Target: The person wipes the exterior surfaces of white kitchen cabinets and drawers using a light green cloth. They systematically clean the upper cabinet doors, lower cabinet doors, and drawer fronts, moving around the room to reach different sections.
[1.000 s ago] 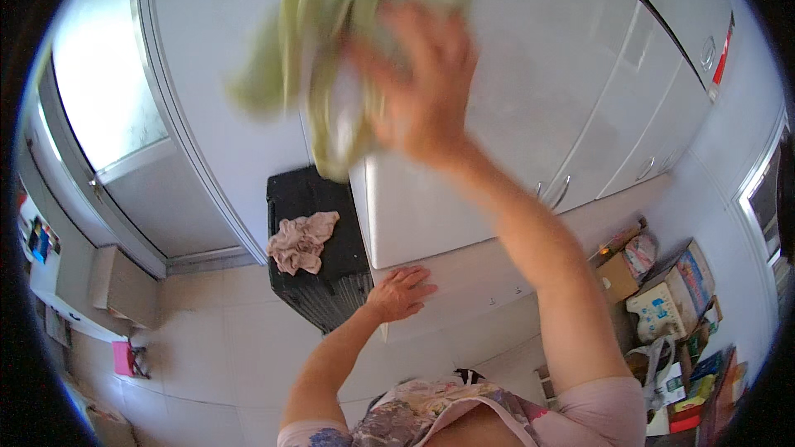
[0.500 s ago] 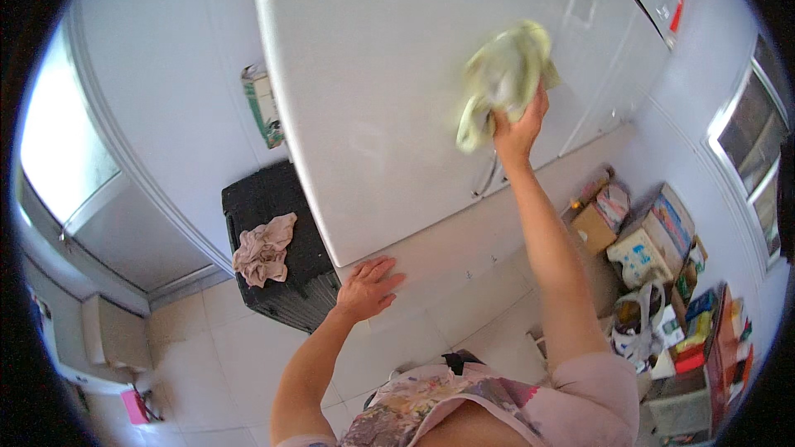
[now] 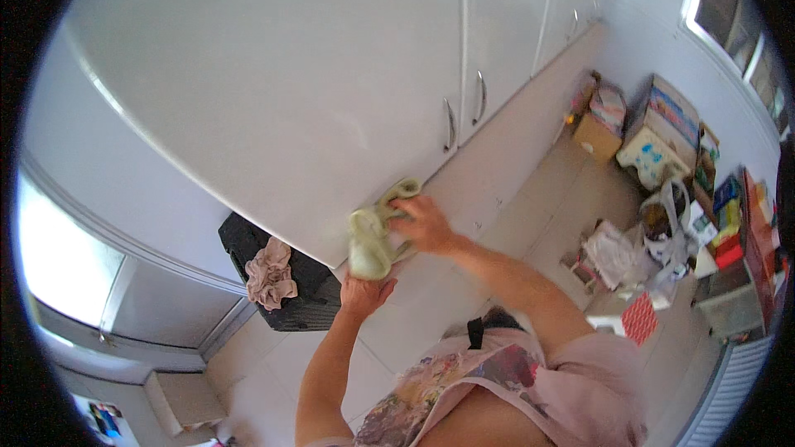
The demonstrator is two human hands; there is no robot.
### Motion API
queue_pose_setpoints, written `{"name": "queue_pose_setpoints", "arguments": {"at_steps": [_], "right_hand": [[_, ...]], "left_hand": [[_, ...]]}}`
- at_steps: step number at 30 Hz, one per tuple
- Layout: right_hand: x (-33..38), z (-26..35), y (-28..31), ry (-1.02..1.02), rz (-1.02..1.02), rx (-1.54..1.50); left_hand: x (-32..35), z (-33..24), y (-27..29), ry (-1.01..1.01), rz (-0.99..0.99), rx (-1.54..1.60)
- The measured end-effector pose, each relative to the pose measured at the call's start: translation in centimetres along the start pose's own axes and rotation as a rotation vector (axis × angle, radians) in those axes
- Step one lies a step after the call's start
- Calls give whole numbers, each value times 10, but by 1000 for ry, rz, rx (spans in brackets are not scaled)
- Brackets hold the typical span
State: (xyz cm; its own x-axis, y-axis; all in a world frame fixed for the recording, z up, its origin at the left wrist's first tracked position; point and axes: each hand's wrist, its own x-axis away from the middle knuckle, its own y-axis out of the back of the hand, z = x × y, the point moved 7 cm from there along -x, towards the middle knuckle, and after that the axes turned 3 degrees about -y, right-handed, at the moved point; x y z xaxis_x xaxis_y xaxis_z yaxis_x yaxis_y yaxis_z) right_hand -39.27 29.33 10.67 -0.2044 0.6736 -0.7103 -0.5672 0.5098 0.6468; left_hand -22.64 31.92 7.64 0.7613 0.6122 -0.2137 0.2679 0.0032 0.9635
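A pale yellow-green cloth lies bunched against the lower corner of a glossy white cabinet door. My right hand is closed on the cloth's right side. Below it, my left hand reaches up to the cabinet's bottom edge and meets the cloth. The cloth covers most of the left fingers, so their grip is hidden; only the thumb side shows.
A black box-like stand with a crumpled pink cloth on it is left of my hands. Curved metal handles stick out from the doors. Cardboard boxes, plastic bags and other clutter line the right wall.
My right hand has brought the yellow-green cloth from high on the door down and left to the lower corner, beside my left hand. The view has shifted, showing more door handles.
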Motion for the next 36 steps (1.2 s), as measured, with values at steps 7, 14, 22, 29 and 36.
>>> {"name": "queue_pose_setpoints", "arguments": {"at_steps": [7, 14, 22, 29, 36], "right_hand": [[40, -166, 81, -694, 1, 513], [23, -3, -13, -396, 213, 276], [15, -10, -8, -273, 225, -29], [6, -21, 31, -575, 187, 235], [19, 89, -35, -4, 191, -113]], "left_hand": [[-14, -5, 8, -114, -91, 136], [1, 16, 18, 51, -366, 276], [104, 3, -16, 389, -616, 362], [256, -20, -56, 972, -586, 498], [204, -7, -32, 769, -533, 501]]}}
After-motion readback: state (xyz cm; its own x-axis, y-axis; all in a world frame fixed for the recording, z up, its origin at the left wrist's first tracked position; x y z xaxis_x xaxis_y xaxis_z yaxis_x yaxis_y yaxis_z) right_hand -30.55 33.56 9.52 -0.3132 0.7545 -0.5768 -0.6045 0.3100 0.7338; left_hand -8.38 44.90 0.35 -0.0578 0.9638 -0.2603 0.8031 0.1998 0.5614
